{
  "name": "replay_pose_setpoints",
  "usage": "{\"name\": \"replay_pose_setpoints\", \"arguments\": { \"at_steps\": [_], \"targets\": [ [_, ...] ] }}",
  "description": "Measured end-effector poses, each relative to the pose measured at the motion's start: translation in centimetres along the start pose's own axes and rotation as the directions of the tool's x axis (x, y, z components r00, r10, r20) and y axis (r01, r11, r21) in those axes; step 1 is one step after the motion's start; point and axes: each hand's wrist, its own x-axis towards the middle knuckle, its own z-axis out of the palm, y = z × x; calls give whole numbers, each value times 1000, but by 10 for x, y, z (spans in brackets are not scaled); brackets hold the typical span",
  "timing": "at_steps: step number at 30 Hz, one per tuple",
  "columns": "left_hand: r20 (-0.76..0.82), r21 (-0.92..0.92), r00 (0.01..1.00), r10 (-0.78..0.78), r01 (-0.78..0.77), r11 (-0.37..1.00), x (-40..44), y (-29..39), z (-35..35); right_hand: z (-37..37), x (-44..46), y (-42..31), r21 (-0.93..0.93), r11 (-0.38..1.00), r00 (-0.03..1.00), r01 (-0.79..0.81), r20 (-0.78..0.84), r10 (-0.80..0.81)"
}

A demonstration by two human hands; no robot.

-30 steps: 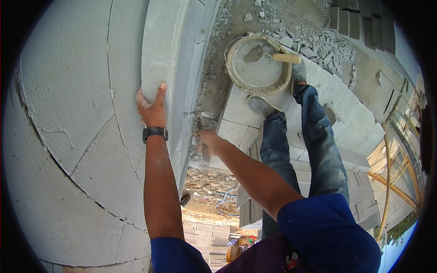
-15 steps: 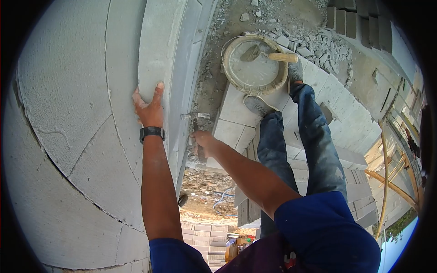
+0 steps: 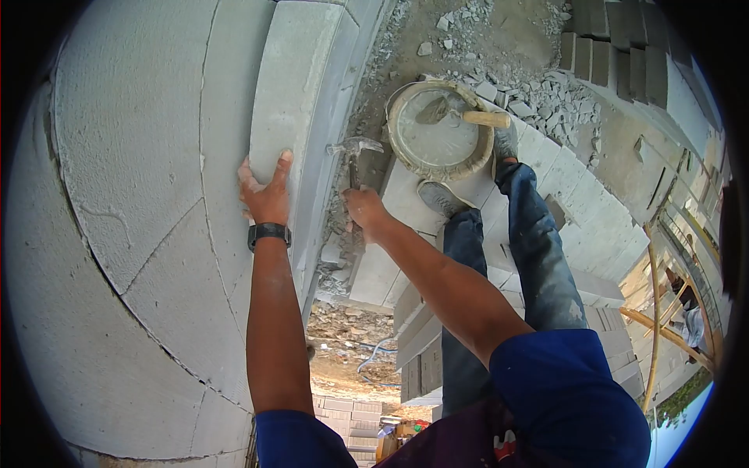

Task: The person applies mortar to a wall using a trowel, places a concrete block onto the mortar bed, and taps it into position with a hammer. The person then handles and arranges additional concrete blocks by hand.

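Note:
A pale grey block [image 3: 300,74] lies along the top of the block wall, longer than it is wide. Spread against the block's near end is my left hand [image 3: 268,189], thumb on the upper face and fingers by the left edge, with a black watch on the wrist. My right hand [image 3: 363,207] is closed around the handle of a hammer [image 3: 354,147]. The metal hammer head is just right of the block's side face, apparently apart from it. Part of the handle is hidden in my fist.
A bucket of grey mortar [image 3: 437,144] with a wooden-handled trowel [image 3: 485,118] stands by my shoes, on large pale blocks [image 3: 538,148]. Broken rubble [image 3: 554,105] lies beyond. Stacked blocks [image 3: 616,58] are at upper right, wooden poles [image 3: 654,312] at right.
My right hand and the hammer have moved up the frame and slightly right; the hammer head is clearer now. My left hand stays on the block while the view shifts a little.

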Motion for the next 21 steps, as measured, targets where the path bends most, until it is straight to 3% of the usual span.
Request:
{"name": "replay_pose_setpoints", "arguments": {
  "at_steps": [3, 4, 5, 7, 10, 13, 16, 19, 21],
  "targets": [
    [-37, 135, 999, 9, -3, 991, -6, 11, -3, -19, -13, -15, -165, 978, 991, 130, 9, -131],
    [-41, 128, 999, 9, -4, 992, -5, 9, -1, -27, -18, -15, -334, 924, 981, 187, 16, -193],
    [-45, 123, 999, 9, -3, 992, -4, 8, 0, -36, -22, -9, -500, 799, 918, 333, -22, -397],
    [-32, 106, 999, -13, 17, 994, -4, 7, 0, -53, -29, 6, -777, 407, 670, 479, 24, -742],
    [7, 90, 998, -64, 63, 994, -8, 10, -2, -78, -78, -8, -836, 295, 637, 462, 82, -767],
    [-8, 114, 998, -68, 69, 991, -8, 14, -3, -98, -92, -24, -775, 101, 411, 624, 216, -886],
    [-57, 142, 998, -40, 48, 989, -8, 8, 3, -84, -114, -63, -687, 92, 405, 721, 310, -860],
    [-78, 142, 996, -40, 51, 989, -9, 7, 5, -70, -120, -99, -720, -14, 405, 694, 406, -819],
    [-46, 106, 997, -57, 62, 992, -10, 9, 1, -58, -128, -110, -667, -85, 345, 741, 486, -803]
  ]
}}
